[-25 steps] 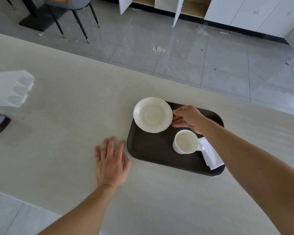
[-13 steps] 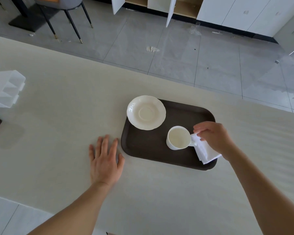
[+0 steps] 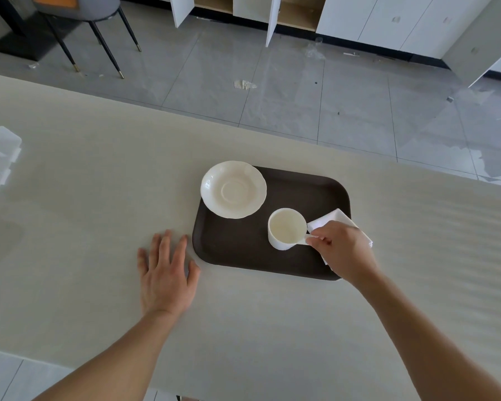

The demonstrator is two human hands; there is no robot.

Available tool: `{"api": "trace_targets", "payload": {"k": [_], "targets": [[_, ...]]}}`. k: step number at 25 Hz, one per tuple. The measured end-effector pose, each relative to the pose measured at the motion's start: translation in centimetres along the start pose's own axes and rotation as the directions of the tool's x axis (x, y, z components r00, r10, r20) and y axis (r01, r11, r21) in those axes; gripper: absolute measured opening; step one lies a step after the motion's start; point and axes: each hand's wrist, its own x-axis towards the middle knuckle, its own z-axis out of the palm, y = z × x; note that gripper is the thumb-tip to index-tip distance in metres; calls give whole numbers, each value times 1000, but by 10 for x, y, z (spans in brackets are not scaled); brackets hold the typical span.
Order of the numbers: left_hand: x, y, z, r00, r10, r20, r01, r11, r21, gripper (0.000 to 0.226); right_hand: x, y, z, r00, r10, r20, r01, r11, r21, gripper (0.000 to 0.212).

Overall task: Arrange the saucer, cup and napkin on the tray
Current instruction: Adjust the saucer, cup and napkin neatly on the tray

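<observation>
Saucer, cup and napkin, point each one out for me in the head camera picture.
saucer point(image 3: 233, 190), head view, on its round centre well.
cup point(image 3: 287, 227), head view, on its empty inside bottom.
napkin point(image 3: 331, 218), head view, on the bare corner beyond the fingers.

Pale beige tabletop point(image 3: 99, 256) filling the lower frame. Beyond it, glossy grey tiled floor point(image 3: 272, 91) with paper scraps point(image 3: 245, 84). Upper left, grey chair point(image 3: 78, 13) on dark legs. Along the top, white cabinets point(image 3: 373, 18), some doors open.

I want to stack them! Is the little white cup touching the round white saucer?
Apart. In the head view, a strip of dark brown tray shows between the white cup and the round white saucer.
</observation>
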Motion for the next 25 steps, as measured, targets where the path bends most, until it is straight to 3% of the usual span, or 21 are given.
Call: {"api": "trace_targets", "payload": {"k": [4, 11, 17, 25], "targets": [[-1, 1, -1, 1000, 2, -12, -3, 1000, -9, 59, 3, -4, 6, 990, 56, -128, -40, 992, 119, 11], [-1, 1, 0, 999, 8, -39, -8, 1000, -18, 57, 26, -19, 21, 939, 273, -208, -221, 945, 241, 15], [-1, 1, 0, 999, 4, -33, -5, 1000, -26, 57, 33, -42, 38, 904, 373, -211, -292, 896, 336, 31], [-1, 0, 2, 1000, 8, -30, -9, 1000, -21, 56, 30, -63, 47, 877, 430, -214, -319, 855, 410, 26]]}}
